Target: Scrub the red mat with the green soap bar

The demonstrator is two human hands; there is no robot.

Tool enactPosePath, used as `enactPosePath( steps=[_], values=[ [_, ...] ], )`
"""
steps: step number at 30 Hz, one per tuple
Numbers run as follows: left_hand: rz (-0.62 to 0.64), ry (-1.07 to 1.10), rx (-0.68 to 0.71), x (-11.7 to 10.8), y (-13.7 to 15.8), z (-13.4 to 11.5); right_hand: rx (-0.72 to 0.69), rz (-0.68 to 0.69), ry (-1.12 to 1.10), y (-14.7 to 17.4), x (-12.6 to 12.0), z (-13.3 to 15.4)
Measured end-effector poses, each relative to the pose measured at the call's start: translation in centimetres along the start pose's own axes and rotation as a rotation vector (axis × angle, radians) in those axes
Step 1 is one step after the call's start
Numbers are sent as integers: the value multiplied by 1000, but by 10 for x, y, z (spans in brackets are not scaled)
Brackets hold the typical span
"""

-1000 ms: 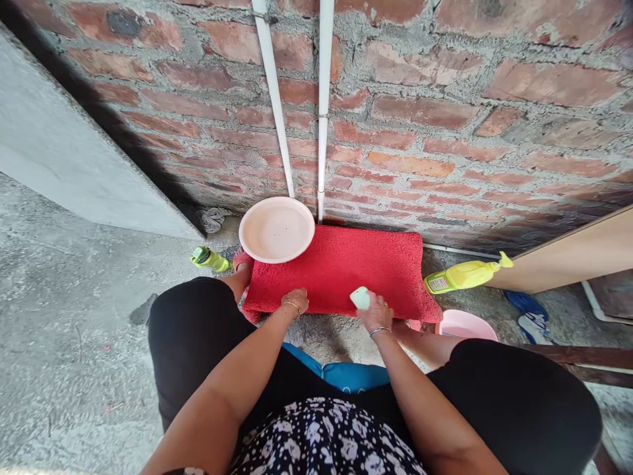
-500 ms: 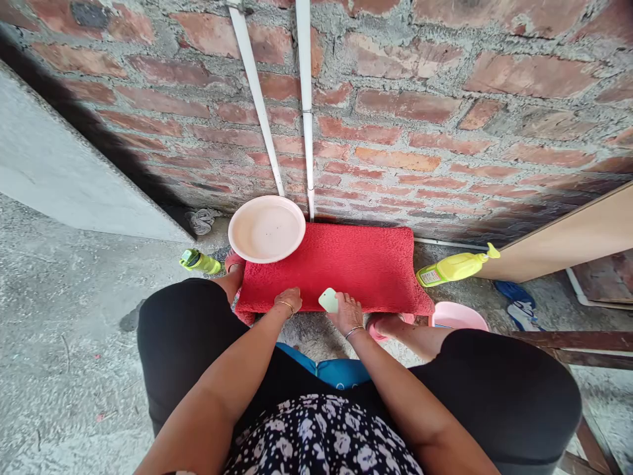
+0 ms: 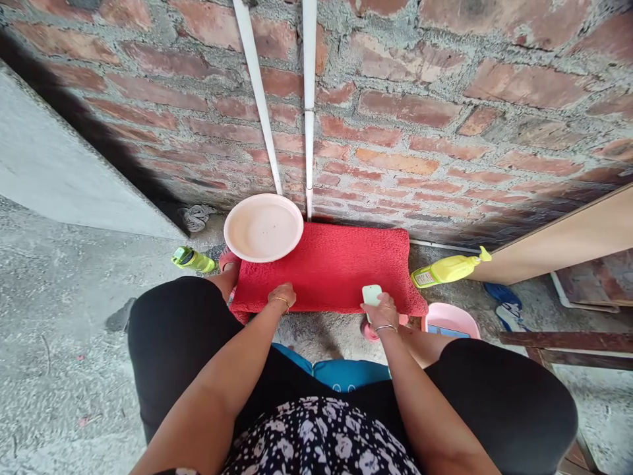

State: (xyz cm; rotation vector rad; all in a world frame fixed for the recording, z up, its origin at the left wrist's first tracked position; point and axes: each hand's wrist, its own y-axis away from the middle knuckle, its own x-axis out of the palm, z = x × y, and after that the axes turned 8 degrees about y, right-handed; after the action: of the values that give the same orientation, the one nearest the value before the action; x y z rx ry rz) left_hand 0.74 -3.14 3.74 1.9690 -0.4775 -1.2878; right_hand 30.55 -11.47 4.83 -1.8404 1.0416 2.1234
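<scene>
A red, towel-like cloth (image 3: 341, 264) is spread over a low bench in front of me. My left hand (image 3: 283, 295) rests on its front part, fingers curled in; whether it grips the cloth or anything else is hidden. Farther right, my right hand (image 3: 383, 311) is closed around a pale green flat piece (image 3: 372, 294) with rounded corners, held over the cloth's front edge. Part of that piece is covered by my fingers. A pale pink basin (image 3: 264, 227) stands on the cloth's back left corner, apart from both hands.
A green bottle (image 3: 195, 260) is on the floor at left. To the right are a yellow spray bottle (image 3: 448, 269), a pink tub (image 3: 452, 315) with a flat blue-faced item (image 3: 448, 331), and a wooden frame (image 3: 568, 341). A brick wall (image 3: 395, 105) with white pipes (image 3: 309, 112) rises behind.
My right hand has moved to the right along the cloth's front with the pale green piece, which now points more upright. My left hand stays nearly where it was. The view has shifted slightly.
</scene>
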Motion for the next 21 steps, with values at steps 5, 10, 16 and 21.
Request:
enactPosePath(
  steps=[5, 10, 16, 21],
  values=[
    [-69, 53, -166, -15, -7, 24, -225, 26, 86, 7, 12, 43],
    [-107, 174, -251, -10, -19, 38, -107, 37, 103, -5, 1, 15],
    [-130, 178, -241, -2, -24, 33, 194, -6, 0, -19, -16, -24],
    [-144, 203, -251, -4, -23, 30, -191, -79, 41, -7, -1, 45]
  ],
)
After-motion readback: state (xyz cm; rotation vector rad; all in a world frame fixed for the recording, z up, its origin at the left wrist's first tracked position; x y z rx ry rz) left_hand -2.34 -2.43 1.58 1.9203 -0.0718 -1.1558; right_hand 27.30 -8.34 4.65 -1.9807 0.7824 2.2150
